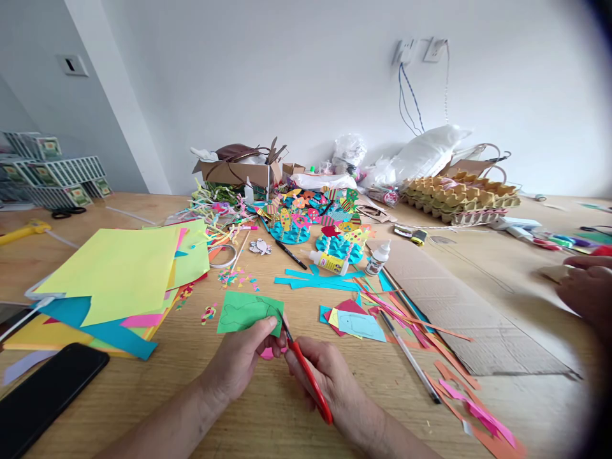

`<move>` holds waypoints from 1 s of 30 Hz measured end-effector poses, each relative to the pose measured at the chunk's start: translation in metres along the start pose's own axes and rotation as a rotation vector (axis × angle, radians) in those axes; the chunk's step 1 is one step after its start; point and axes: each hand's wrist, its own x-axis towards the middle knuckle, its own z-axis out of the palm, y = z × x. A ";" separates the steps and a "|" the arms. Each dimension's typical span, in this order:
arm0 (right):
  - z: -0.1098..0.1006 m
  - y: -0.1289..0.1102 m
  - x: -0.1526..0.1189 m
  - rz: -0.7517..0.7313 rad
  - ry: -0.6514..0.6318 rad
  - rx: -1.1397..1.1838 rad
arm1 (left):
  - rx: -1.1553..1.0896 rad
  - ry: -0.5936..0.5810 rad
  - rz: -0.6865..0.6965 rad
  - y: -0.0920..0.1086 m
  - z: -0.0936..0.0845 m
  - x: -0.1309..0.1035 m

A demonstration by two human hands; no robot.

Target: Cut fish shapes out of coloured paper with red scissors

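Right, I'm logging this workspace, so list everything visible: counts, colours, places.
Drawn paper: 1, green, front centre
Scissors: 1, red, front centre
Drawn card: 1, light blue, centre
Paper pile: 1, mostly yellow, left
Phone: 1, black, front left
Pens: 2, black and clear, centre
Bottles: at least 3, mainly white, centre
Tape roll: 1, pale, left
Fish ornaments: several, multicoloured, centre
Paper strips: many, multicoloured, centre
Flat cardboard: 1, brown, right
Egg trays: 1 stack, tan, back right
Open box: 1, brown, back
Bags: several, whitish, back
Small boxes: many, green and white, left
Wall sockets: 2, white, upper right
Table: 1, brown, throughout
Another person's hand: 1, right edge
Left hand: 1, holding paper
Right hand: 1, holding scissors
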 end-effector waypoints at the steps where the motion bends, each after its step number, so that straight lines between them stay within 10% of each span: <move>1: 0.000 0.000 0.000 0.001 0.002 -0.008 | -0.004 -0.005 0.004 0.000 0.000 0.000; 30: 0.000 0.001 -0.001 -0.027 -0.066 0.138 | 0.026 -0.026 0.040 -0.008 -0.004 0.002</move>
